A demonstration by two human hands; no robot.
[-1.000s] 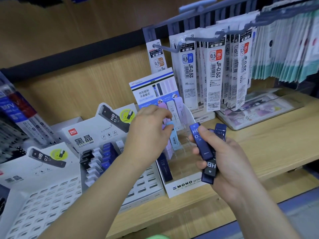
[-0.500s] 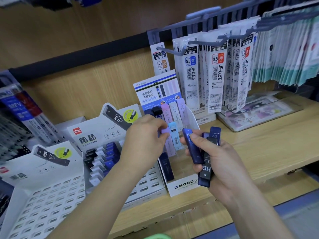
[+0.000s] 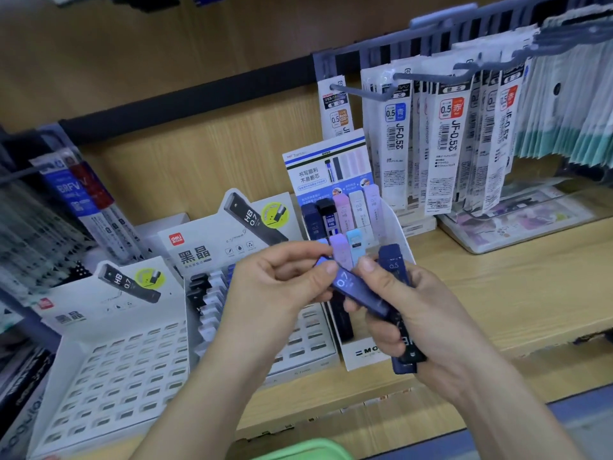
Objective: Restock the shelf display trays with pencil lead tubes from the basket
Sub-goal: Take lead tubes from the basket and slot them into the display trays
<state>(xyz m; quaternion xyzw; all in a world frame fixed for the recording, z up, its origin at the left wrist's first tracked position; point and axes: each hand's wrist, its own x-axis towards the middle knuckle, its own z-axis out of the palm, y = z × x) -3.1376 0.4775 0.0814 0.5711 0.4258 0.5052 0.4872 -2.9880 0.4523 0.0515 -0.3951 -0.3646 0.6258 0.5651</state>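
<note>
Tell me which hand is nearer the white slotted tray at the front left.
Left. The left hand is right of the white slotted tray, pinching the blue 0.7 tube; the right hand is farther right, in front of the MONO box, gripping dark tubes.

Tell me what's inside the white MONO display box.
Upright lead tubes: navy, black-capped, pink, white, lilac at the back; lilac and light blue before them. The left hand and right hand cover the front rows.
</note>
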